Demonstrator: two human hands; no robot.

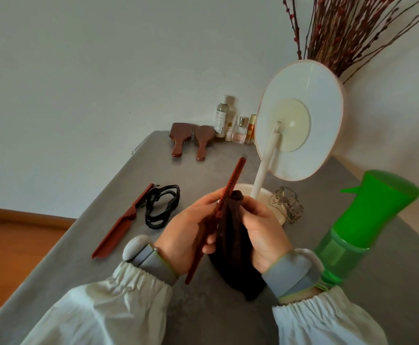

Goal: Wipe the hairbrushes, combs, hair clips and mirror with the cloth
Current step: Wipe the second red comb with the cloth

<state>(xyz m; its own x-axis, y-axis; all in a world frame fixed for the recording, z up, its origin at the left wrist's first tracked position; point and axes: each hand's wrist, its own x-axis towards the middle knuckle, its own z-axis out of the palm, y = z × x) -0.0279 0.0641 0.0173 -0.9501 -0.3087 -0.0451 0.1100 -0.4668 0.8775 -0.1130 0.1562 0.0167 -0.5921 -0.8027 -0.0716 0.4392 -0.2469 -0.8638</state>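
One red comb [228, 192] is standing slanted above the counter [84, 250], with the left hand [188, 235] gripping its lower half and the right hand [260, 232] pinching one dark cloth [231, 245] against it. Lying behind are another comb [119, 225], one black clip [162, 206], one clear clip [288, 204], two hairbrushes [191, 140] and one mirror [303, 120].

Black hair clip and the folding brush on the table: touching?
Touching, or at least overlapping with no visible gap. The head view shows the black hair clip lying against the bristle end of the red folding brush on the grey table.
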